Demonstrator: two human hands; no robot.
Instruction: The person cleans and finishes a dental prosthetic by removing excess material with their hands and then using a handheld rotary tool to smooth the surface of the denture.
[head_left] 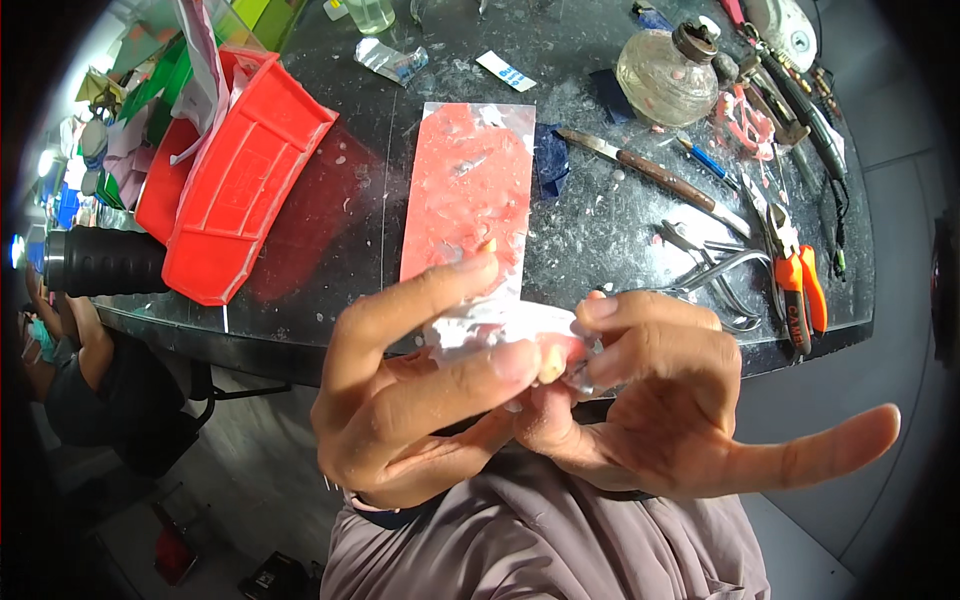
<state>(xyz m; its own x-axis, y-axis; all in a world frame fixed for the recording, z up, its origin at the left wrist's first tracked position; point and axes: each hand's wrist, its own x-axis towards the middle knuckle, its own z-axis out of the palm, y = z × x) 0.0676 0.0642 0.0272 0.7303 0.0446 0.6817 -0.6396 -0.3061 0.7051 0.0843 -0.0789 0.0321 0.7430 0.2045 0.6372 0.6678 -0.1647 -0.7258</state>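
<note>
Low in the middle, just off the bench edge, my left hand (pixel 410 400) grips a white plaster-like piece (pixel 485 325) with pink material and small cream tooth shapes (pixel 550 362) on it. My right hand (pixel 655 395) pinches the same piece at its right end with thumb and fingers, while its little finger sticks out to the right. Just beyond the piece lies a pale rectangular sheet smeared with pink (pixel 460 180), with a small yellowish bit (pixel 488 245) near its lower edge.
The dark bench (pixel 350 60) holds red plastic bins (pixel 235 185) and a black cylinder (pixel 105 262) at left; a wooden-handled knife (pixel 660 170), pliers (pixel 805 290), other tools and a glass burner (pixel 668 75) at right. Another person (pixel 80 370) sits at far left.
</note>
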